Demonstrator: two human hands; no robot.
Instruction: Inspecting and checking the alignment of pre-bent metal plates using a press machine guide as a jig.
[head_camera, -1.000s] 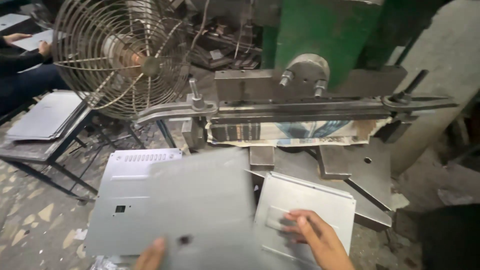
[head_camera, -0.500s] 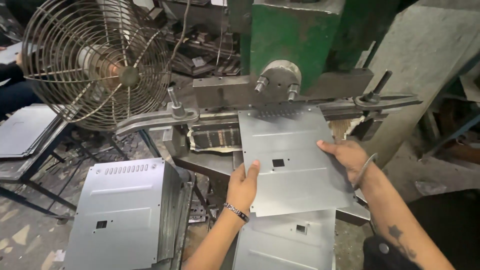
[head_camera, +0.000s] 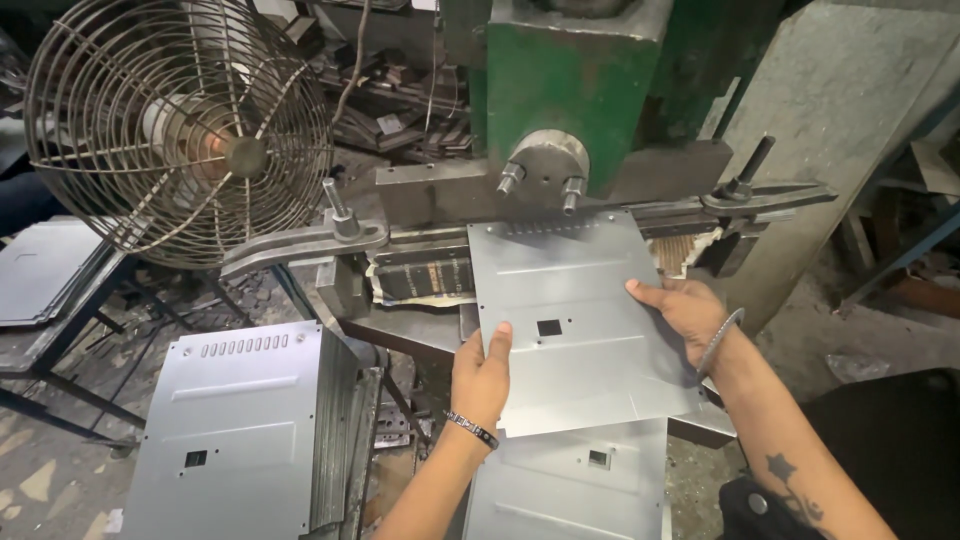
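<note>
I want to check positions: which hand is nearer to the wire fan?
Left. The left hand grips the metal sheet on the edge facing the fan; the right hand holds the far edge.

Dim workshop — gritty floor (head_camera: 60, 470), wire fan (head_camera: 180, 130).

So the count: two hands, left hand (head_camera: 482, 372) and right hand (head_camera: 688, 312), both on one sheet (head_camera: 580, 320). One more sheet (head_camera: 575, 485) lies flat below it. One stack (head_camera: 240, 430) of the same sheets stands on the left, too tightly packed to count how many. One green press (head_camera: 560, 90), with two bolts (head_camera: 540, 182) on its front. One wire fan (head_camera: 180, 130). One bracelet on each wrist, so two.
</note>
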